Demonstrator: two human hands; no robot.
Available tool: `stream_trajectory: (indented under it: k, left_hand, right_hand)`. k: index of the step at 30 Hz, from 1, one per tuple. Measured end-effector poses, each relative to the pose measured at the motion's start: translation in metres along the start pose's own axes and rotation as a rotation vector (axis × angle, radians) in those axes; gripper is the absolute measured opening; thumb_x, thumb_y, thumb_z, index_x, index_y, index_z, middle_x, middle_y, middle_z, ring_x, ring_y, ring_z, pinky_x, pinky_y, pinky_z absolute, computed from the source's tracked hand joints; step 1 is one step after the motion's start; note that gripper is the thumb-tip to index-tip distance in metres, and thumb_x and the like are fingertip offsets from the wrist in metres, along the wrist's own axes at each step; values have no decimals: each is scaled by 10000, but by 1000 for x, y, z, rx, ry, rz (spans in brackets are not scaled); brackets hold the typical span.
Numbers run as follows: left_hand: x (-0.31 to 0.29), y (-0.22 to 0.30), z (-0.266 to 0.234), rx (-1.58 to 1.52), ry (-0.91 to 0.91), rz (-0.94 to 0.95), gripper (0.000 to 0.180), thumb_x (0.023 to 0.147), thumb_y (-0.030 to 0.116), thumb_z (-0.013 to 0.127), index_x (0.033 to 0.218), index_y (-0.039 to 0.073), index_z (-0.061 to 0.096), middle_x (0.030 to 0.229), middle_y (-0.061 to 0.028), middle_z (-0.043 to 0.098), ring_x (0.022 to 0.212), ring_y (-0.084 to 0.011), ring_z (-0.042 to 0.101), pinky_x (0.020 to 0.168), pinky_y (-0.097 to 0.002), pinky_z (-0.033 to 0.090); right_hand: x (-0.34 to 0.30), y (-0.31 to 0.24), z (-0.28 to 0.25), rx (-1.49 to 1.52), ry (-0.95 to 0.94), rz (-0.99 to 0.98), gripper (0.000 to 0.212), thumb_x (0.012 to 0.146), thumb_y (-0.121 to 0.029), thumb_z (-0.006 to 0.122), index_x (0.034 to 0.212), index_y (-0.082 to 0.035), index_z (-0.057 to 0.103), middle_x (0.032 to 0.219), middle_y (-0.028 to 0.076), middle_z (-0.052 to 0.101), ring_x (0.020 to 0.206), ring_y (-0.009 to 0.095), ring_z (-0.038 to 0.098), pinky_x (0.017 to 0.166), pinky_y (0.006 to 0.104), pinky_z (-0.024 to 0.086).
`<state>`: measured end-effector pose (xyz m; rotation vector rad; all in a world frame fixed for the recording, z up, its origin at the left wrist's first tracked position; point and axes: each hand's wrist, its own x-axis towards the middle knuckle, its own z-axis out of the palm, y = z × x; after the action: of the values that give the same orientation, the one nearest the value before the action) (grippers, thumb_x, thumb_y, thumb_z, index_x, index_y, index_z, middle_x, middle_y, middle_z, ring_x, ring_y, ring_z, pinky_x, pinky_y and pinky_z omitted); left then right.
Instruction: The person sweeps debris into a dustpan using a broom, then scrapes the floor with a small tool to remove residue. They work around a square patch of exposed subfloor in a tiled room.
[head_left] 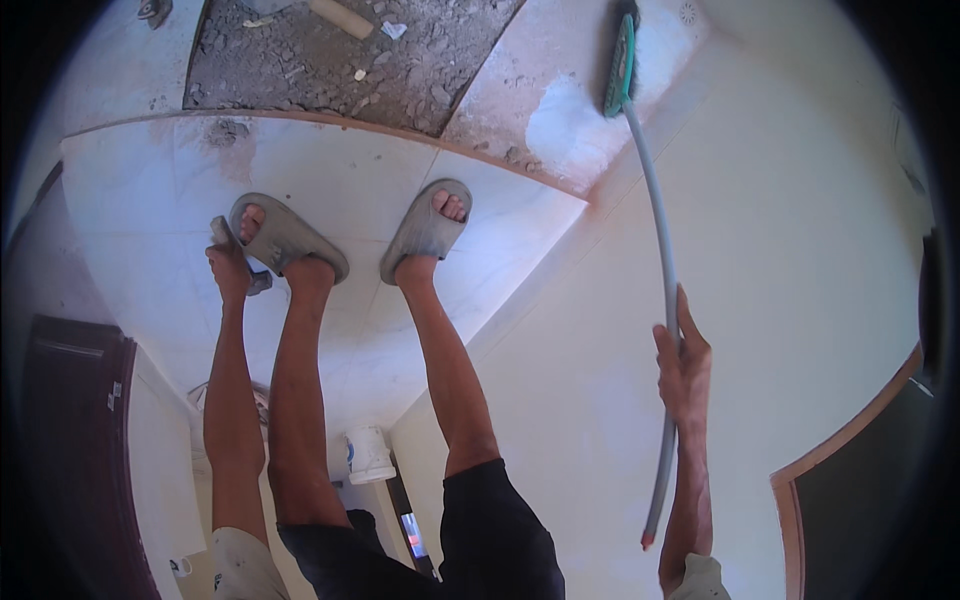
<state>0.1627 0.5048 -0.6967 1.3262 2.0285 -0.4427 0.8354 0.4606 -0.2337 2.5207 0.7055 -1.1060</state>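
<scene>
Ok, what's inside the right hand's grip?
A grey pole with a green brush head at its far end. Part of the pole is hidden, covered by the right hand.

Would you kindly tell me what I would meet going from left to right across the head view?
Dark maroon panelled door, the person's left hand, left grey slip-on sandal, right grey slip-on sandal, green broom head with dark bristles, the person's right hand, brown wooden door frame.

Soft bluish light on the tiles (340, 165); edges bend (corners fade to black).
</scene>
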Motion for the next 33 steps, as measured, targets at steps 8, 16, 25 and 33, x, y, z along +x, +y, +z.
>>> stream_trajectory:
  k: [8,16,25,33]
  left_hand:
    - [-2,-9,11,25,35,-42,560,1001,313,743,1306,-73,477,1334,-343,611,1253,-507,611,1060,-575,491]
    - [-145,28,-116,-85,-193,161,509,1061,283,713,1400,-54,539,1284,-251,648,1240,-401,631,1075,-487,496]
    - [-391,170,-359,-283,-399,-157,570,1085,400,656,1462,-10,535,1468,-208,584,1365,-339,570,1157,-458,439]
    - [-422,201,-341,197,-264,76,768,880,386,837,1504,99,495,1469,-246,498,1357,-478,541,1107,-568,502]
  right_hand:
    - [19,10,-1,-30,145,27,596,1085,-90,626,1655,-75,453,937,135,744,664,110,464,599,280,481]
    - [-58,1,-1,96,56,102,591,1086,-97,612,1646,-11,443,818,98,661,675,162,531,663,329,530]
    - [-87,9,10,299,-122,208,588,1072,-106,633,1627,-6,469,764,89,575,691,188,529,691,385,526]
    - [-92,9,26,395,-32,0,564,1048,-102,640,1577,44,507,1074,313,771,804,344,769,807,399,590]
